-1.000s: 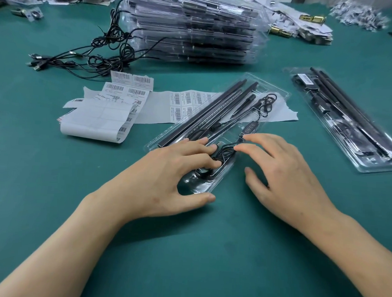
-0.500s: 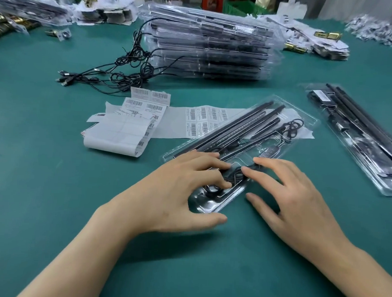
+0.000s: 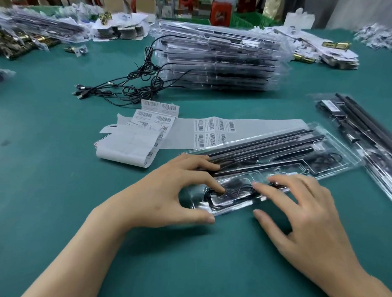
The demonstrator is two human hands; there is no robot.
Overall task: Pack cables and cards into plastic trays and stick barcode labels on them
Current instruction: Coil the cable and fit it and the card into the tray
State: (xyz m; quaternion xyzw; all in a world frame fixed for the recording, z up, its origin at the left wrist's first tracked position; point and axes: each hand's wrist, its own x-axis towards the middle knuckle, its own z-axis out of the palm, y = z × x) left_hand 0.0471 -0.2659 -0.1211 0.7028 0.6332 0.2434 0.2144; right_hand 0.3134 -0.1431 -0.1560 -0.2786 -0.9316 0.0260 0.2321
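Observation:
A clear plastic tray lies slantwise in front of me, with long black strips in its far slots. A coiled black cable sits in its near compartment. My left hand presses bent fingertips onto the coil, its thumb lying along the tray's near rim. My right hand touches the same coil from the right with spread, nearly straight fingers. Sheets of barcode labels lie just beyond the tray.
A curled strip of label backing lies to the left. Loose black cables trail from a tall stack of packed trays at the back. Another filled tray lies at the right. Card and hardware piles line the far edge.
Both hands stay on the coil in the near compartment. My head has tilted up, so the tray sits lower in view and more of the far table shows.

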